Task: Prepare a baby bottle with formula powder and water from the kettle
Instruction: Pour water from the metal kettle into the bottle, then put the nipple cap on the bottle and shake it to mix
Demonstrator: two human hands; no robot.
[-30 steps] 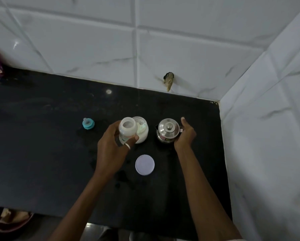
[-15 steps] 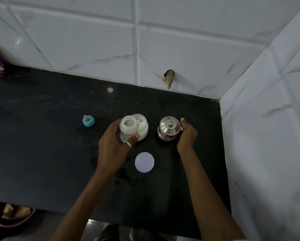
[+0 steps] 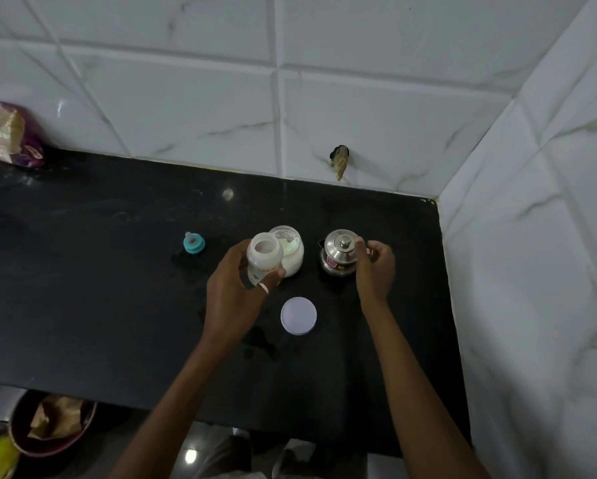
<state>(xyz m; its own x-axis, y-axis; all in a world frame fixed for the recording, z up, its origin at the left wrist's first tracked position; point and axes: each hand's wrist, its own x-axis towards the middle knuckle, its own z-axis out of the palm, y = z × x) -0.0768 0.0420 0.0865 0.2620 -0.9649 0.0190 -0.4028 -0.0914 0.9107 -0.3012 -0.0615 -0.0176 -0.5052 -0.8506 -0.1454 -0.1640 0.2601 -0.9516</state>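
My left hand (image 3: pixel 235 292) grips the open baby bottle (image 3: pixel 264 255), held upright just above the black counter (image 3: pixel 100 288). Right behind it stands the open formula jar (image 3: pixel 290 248) with white powder inside. Its round white lid (image 3: pixel 298 316) lies flat nearer to me. The small steel kettle (image 3: pixel 338 252) with a knobbed lid stands to the right. My right hand (image 3: pixel 376 267) is curled around the kettle's handle on its right side, thumb against the kettle's lid edge. The teal bottle nipple cap (image 3: pixel 193 242) sits alone to the left.
White tiled walls (image 3: pixel 532 236) close the back and right sides of the counter corner. A packaged bag (image 3: pixel 7 136) leans at the far left. Below the counter's front edge sits a dark red bowl (image 3: pixel 48 426) with brown scraps.
My right hand has closed its fingers around the kettle's handle. My left hand keeps the bottle in about the same place.
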